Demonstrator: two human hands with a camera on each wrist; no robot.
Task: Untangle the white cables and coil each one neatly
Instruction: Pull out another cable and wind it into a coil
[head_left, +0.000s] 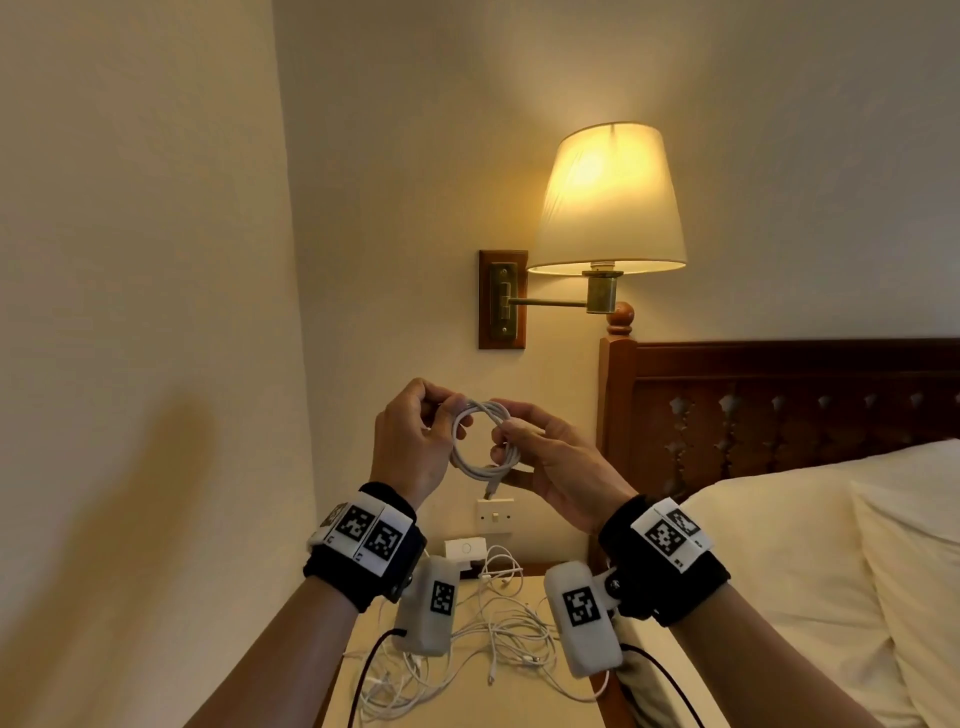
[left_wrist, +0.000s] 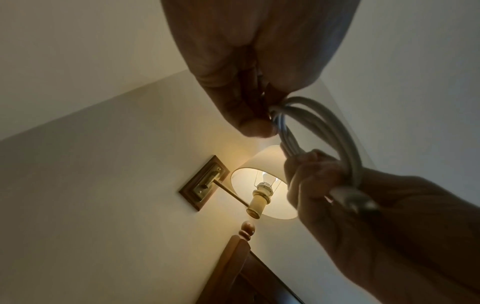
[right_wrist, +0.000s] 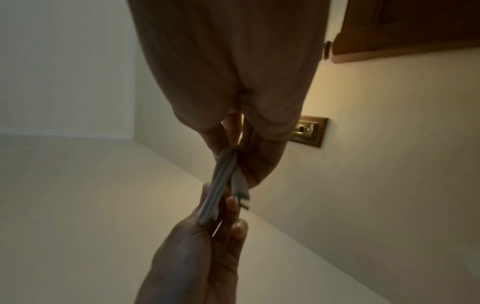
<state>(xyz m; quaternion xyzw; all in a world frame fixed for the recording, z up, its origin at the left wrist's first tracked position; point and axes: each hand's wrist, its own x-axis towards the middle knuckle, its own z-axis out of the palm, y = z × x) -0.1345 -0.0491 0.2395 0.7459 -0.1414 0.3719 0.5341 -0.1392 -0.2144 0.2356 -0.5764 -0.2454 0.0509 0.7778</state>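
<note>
- Head view: my left hand (head_left: 410, 441) and right hand (head_left: 550, 462) pinch the coiled cable (head_left: 480, 441) above the tangled cables (head_left: 498, 623); its loose plug end could unwind.
- Left wrist: fingers (left_wrist: 249, 115) clamp the loops; slackening would spring them.
- Right wrist: fingers (right_wrist: 259, 164) pinch the bundle edge-on; strands could slide out.

The two white wrist-camera housings (head_left: 428, 605) below the left hand (head_left: 410, 441) and right hand (head_left: 558, 467) hide part of the loose tangle of white cables (head_left: 498, 639) on the tabletop (head_left: 561, 714), which the bottom edge crops. Which tangled strand is which cannot be told. In the right wrist view, the coiled white cable's plug (right_wrist: 240, 190) is blurred.
</note>
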